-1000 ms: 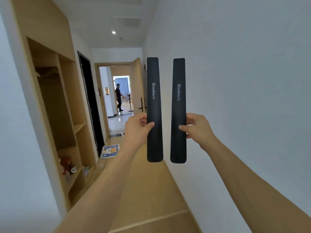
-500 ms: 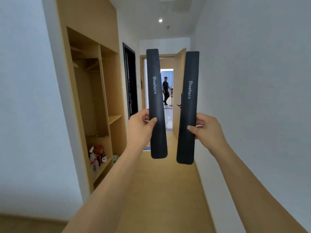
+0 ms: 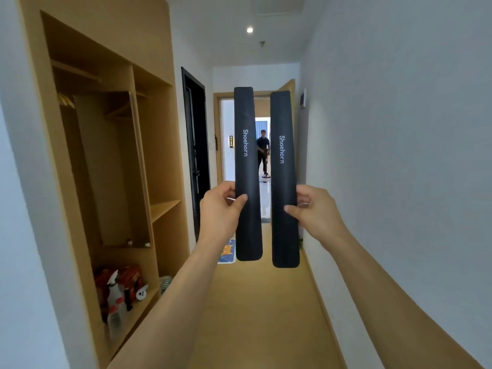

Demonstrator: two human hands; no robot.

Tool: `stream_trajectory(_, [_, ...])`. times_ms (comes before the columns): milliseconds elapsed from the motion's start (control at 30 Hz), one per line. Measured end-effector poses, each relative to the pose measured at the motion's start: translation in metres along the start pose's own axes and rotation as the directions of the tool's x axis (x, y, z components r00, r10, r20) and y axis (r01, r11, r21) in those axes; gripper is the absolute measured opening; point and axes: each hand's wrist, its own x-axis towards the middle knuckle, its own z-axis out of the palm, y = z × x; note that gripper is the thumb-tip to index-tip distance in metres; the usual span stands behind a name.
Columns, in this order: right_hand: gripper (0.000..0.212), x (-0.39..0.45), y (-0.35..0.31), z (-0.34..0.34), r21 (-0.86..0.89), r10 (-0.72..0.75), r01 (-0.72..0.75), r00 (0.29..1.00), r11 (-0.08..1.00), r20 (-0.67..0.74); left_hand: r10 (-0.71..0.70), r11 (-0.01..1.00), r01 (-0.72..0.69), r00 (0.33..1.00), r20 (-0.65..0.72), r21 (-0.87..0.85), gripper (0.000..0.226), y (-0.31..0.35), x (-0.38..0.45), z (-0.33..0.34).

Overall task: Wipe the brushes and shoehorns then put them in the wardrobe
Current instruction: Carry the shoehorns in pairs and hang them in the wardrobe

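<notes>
Left shoehorn [image 3: 247, 177]: black, white lettering "Shoehorn" running lengthwise down its face. Right shoehorn [image 3: 283, 182]: black, same white "Shoehorn" lettering, lengthwise. Small dark wall sign [image 3: 231, 141], far, beside the doorway: yellow characters, too small to read.

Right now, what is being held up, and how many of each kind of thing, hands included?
Black shoehorns: 2, the left shoehorn and the right shoehorn, both upright and apart
Hands: 2, the left hand and the right hand, each pinching one shoehorn
Total: 4
</notes>
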Motion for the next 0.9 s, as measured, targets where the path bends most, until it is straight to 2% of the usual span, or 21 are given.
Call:
stream_trajectory(133, [0.031, 0.073, 0.039, 0.032, -0.006, -0.006, 0.006, 1.000, 1.000, 0.010, -0.006, 1.000, 0.006, 1.000, 0.000, -0.001, 0.022, -0.047, 0.064, 0.021])
stream_trajectory(233, [0.032, 0.122, 0.072, 0.058, 0.022, -0.006, 0.005, 0.999, 1.000, 0.035, 0.005, 1.000, -0.005, 1.000, -0.005, -0.001, 0.022, -0.088, 0.104, 0.035])
stream_trajectory(433, [0.026, 0.226, 0.154, 0.115, 0.062, 0.002, -0.009, 0.994, 0.998, 0.112, -0.008, 0.995, 0.014, 0.998, -0.055, 0.098, 0.013, -0.177, 0.185, 0.064])
stream_trajectory(667, [0.030, 0.376, 0.240, 0.184, 0.225, -0.032, -0.019, 0.975, 0.974, 0.221, -0.076, 0.975, 0.095, 0.992, -0.104, 0.199, 0.020, -0.265, 0.298, 0.098])
stream_trajectory(767, [0.025, 0.445, 0.270, 0.212, 0.284, -0.049, -0.037, 0.955, 0.958, 0.292, -0.074, 0.966, 0.108, 0.986, -0.147, 0.236, 0.017, -0.293, 0.352, 0.107])
stream_trajectory(900, [0.028, 0.517, 0.299, 0.256, 0.346, -0.089, -0.045, 0.928, 0.937, 0.362, -0.086, 0.953, 0.139, 0.976, -0.202, 0.267, 0.015, -0.337, 0.409, 0.110])
